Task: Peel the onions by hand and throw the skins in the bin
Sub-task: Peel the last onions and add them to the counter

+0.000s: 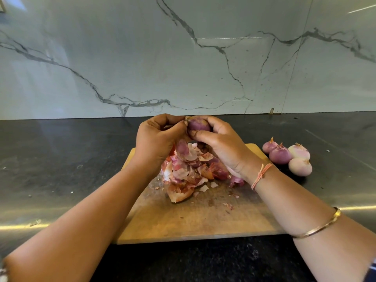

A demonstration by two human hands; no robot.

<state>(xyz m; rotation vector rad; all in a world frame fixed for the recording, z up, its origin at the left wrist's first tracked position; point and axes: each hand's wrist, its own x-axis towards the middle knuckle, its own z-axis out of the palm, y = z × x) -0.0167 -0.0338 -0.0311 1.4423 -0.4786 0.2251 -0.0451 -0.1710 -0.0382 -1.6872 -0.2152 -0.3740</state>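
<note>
1. While your right hand (221,143) cups the onion (198,125) in curled fingers, hold firm so it cannot spin.
2. Your left hand (156,139) pinches the onion's dry tip; pull down along the bulb so skin strips whole.
3. The onion sits between both hands, above the skins (189,169) heaped on the cutting board (203,220).
4. Peeled onions (286,155) lie off to your right; no bin shows.

A purple onion (198,125) is held above heaped papery skins (189,171). Four peeled onions (280,155) cluster to the right; all touching.
</note>
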